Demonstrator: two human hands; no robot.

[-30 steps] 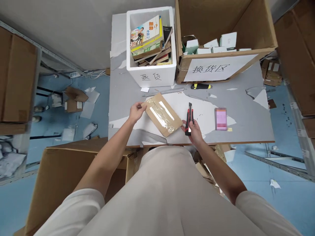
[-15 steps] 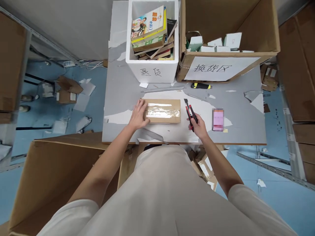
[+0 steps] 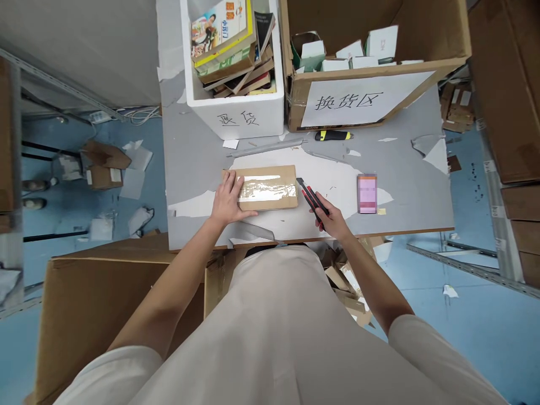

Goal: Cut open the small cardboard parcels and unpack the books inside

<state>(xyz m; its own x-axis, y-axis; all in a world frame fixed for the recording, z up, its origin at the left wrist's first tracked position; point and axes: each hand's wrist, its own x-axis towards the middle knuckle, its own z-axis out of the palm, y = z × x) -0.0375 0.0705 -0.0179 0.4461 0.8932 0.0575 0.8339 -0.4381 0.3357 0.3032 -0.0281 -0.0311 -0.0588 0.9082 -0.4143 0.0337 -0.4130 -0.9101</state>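
The left hand [image 3: 228, 201] lay spread over the carton [image 3: 270, 188], seemingly steadying it, while the right hand [image 3: 332, 218] gripped a cutter [image 3: 311, 198].

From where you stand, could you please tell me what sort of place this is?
Likely a returns workroom: a taped box lies on the table, the right hand holds a cutter, and the foam bin and carton bear handwritten Chinese words for returns and exchanges.

Mid-frame, the parcel [image 3: 270, 188] is showing brown with bright white bands; right of centre, the utility knife [image 3: 311, 198] is showing black and red; upper left, the foam box [image 3: 270, 121] is showing white.
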